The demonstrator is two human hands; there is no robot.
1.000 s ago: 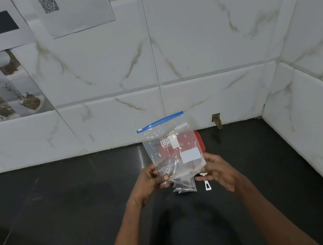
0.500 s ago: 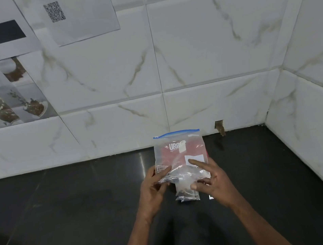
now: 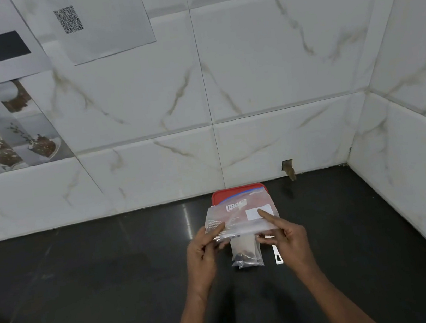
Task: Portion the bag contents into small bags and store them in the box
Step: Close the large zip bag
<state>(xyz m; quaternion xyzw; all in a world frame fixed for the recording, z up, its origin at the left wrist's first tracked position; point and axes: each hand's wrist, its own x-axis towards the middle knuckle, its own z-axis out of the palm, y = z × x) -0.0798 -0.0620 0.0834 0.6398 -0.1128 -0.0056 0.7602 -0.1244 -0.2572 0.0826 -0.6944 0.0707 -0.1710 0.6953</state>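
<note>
L hand & R hand each pinch the lower edge of the clear zip bag, held over the red box; small bag w/ dark contents hangs at the box's near side, white handle off the box's near-right corner.

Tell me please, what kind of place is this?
Probably a kitchen corner, though I cannot be sure: a dark polished counter, white marble-look wall tiles, picture tiles that seem to show food, and a red-lidded box behind a zip bag.
</note>
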